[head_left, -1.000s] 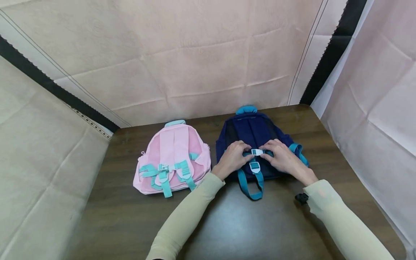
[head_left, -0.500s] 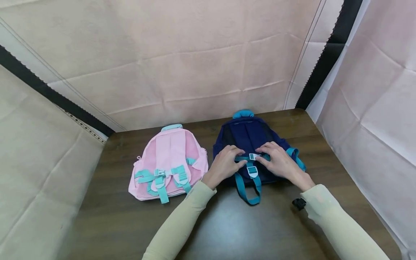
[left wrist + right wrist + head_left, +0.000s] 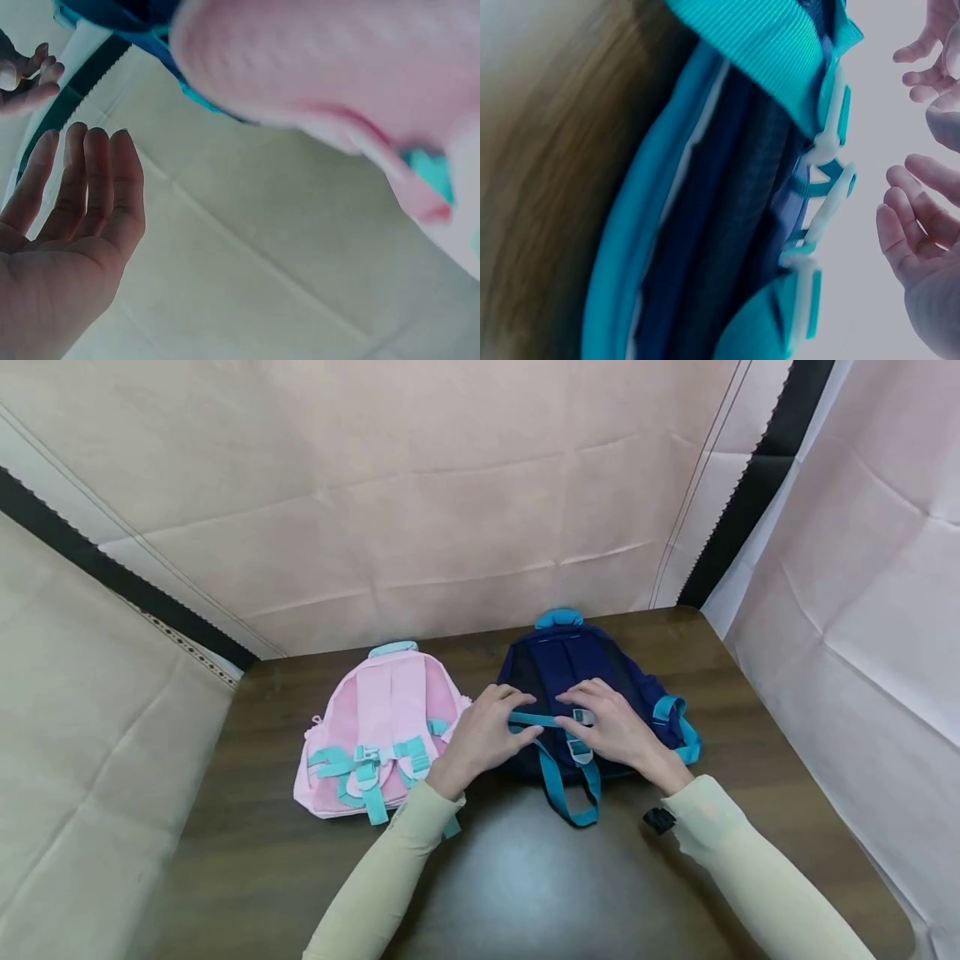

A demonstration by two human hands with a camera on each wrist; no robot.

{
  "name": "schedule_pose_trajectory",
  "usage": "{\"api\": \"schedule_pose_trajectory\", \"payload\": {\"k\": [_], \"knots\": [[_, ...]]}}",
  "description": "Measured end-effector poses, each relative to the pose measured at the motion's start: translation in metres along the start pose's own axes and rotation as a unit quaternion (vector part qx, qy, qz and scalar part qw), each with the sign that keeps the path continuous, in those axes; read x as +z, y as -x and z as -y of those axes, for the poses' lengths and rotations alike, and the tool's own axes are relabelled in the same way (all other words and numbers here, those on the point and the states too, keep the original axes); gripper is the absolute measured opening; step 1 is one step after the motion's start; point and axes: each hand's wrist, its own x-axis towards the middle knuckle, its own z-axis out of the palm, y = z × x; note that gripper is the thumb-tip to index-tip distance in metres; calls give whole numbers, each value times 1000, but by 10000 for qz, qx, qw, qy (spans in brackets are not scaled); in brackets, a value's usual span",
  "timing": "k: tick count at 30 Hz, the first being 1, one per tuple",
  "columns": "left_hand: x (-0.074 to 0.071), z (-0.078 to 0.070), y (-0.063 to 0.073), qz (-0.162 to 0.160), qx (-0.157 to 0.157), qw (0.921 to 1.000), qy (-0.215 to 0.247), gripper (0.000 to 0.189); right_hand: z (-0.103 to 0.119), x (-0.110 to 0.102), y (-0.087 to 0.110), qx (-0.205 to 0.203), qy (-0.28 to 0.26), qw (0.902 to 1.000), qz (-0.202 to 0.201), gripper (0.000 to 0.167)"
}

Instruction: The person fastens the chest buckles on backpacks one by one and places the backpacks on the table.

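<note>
The left hand [image 3: 483, 735] and right hand [image 3: 609, 725] face each other, fingers [image 3: 99, 176] loosely bent, thumbs [image 3: 527, 737] apart from them.

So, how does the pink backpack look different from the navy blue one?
The pink backpack is pale, while the navy backpack is dark blue with even darker panels beside its middle pad. The pink one's straps are pale turquoise; the navy one's straps are a deeper blue-teal. Both lie on the wooden table, strap side up, tops away from the person.
</note>
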Motion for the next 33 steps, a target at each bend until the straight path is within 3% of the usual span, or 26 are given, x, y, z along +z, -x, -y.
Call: {"api": "schedule_pose_trajectory", "payload": {"k": [6, 9, 19, 24, 33], "knots": [[-15, 13, 10, -163, 95, 9997, -148, 47, 13, 8, -11, -124, -102, 9998, -114, 39], [-20, 21, 16, -228, 69, 9994, -242, 47, 20, 15, -17, -139, -229, 9996, 13, 43], [-41, 49, 45, -332, -594, 9976, -141, 48, 48, 48, -43, -139, -518, 9962, 690, 48], [-53, 62, 58, -409, -869, 9950, -259, 48, 61, 64, -53, -231, -483, 9948, 864, 47], [-75, 85, 74, -275, -1225, 9918, -223, 45, 83, 86, -66, -379, -364, 9928, 1078, 47]]}}
